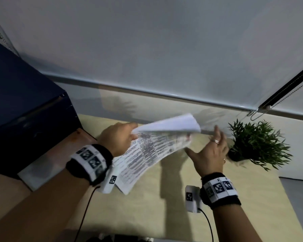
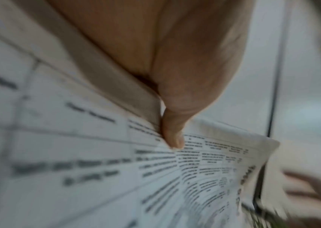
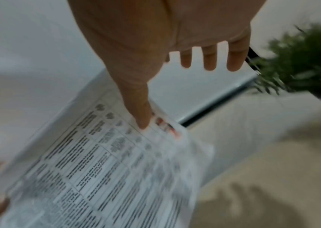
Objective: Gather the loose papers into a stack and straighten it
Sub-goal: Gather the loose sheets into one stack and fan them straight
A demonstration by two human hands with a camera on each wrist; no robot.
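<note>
A bundle of printed papers (image 1: 147, 151) is lifted off the beige desk (image 1: 147, 215), sagging and curling at its far end. My left hand (image 1: 119, 138) grips the bundle's left edge; in the left wrist view its thumb (image 2: 172, 138) presses on the printed sheet (image 2: 97, 154). My right hand (image 1: 210, 151) is spread, fingers straight, just right of the papers' far corner. In the right wrist view the right thumb (image 3: 142, 117) lies over the corner of the papers (image 3: 101, 169); whether it touches is blurred. The other fingers (image 3: 210, 60) hold nothing.
A dark blue box (image 1: 24, 105) stands at the left on the desk. A small potted green plant (image 1: 257, 142) sits close behind my right hand. A grey roller blind (image 1: 147, 49) with a bead chain (image 1: 255, 116) fills the back. Cables run from both wristbands.
</note>
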